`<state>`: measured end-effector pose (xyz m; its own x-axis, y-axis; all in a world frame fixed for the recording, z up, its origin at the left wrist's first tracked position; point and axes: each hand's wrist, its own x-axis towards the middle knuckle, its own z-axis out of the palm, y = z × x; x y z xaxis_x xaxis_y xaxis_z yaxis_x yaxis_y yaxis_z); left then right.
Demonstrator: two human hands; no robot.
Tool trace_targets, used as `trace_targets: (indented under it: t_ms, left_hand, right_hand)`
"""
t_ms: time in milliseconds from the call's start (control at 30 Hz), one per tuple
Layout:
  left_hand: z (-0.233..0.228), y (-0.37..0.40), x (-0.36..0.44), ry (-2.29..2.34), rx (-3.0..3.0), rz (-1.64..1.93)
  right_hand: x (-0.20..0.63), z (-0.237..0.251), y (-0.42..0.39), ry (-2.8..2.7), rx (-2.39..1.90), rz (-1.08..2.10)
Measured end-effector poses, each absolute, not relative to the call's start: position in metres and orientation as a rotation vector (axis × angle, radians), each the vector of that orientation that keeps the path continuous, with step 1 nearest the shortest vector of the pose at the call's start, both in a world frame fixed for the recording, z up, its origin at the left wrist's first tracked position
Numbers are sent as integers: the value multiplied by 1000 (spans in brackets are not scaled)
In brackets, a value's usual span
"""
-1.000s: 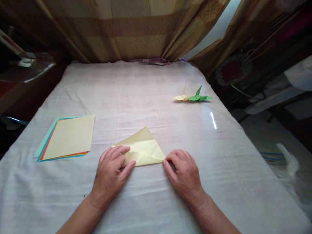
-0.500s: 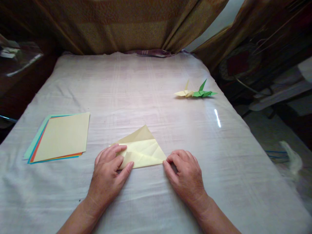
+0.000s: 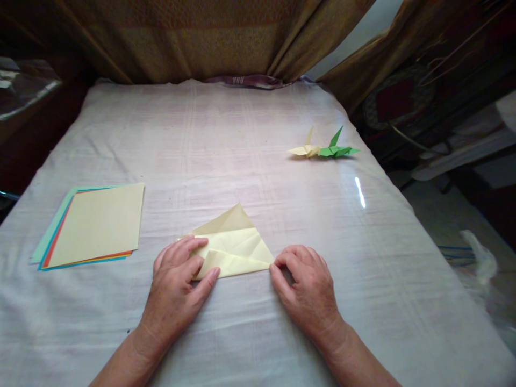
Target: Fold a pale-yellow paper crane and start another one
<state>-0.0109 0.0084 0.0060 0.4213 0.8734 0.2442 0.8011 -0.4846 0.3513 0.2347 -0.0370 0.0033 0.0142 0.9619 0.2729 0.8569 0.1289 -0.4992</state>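
A single view comes from a camera worn on the person's head, set above the near edge of the table [image 3: 258, 134] and facing forward and down along its length. It sits close over the near end, where both forearms enter from the bottom edge of the frame. The far end reaches the curtains [image 3: 193, 37] at the top. The floor beside the table shows along the right side. There is no second view to overlap with.

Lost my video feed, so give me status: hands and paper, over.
Left hand flat on folded yellow paper. Right hand pinching its right corner. Nothing in the way.
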Motion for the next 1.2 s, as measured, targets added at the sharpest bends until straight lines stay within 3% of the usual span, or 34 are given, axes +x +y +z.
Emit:
trace_targets:
  t_ms: [1200]
  left_hand:
    - [6, 7, -11, 1494, 2486, 601]
  right_hand:
    - [212, 7, -37, -1791, -1892, 201]
